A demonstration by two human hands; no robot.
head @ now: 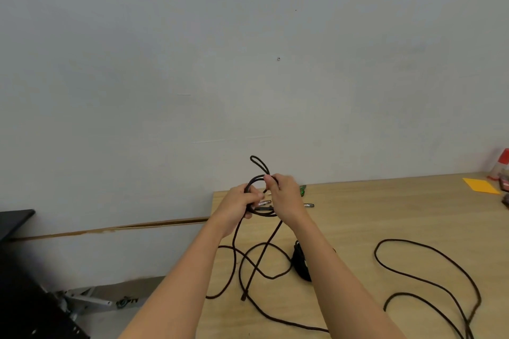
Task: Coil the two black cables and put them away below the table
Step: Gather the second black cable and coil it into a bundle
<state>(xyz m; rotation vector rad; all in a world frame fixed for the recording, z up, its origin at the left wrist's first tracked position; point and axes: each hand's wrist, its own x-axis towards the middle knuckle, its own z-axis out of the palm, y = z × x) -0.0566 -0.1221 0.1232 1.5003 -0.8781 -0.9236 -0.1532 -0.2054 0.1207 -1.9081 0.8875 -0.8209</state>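
Both hands are raised above the far left part of the wooden table (358,217). My left hand (239,202) grips a small coil of black cable (254,181), and my right hand (283,195) pinches a narrow loop of the same cable that sticks up above it. The cable's loose length (239,264) hangs from the hands and crosses itself on the table, its end plug near the table's left edge. More black cable (429,281) snakes in wide bends over the right side. Whether that is the same cable or a second one I cannot tell.
A black object (301,264) lies on the table partly behind my right forearm. Pens (308,205) and a green item (303,190) lie behind the hands. An orange paper (480,186) and a red-capped bottle (500,164) sit far right. Black furniture (16,270) stands at left.
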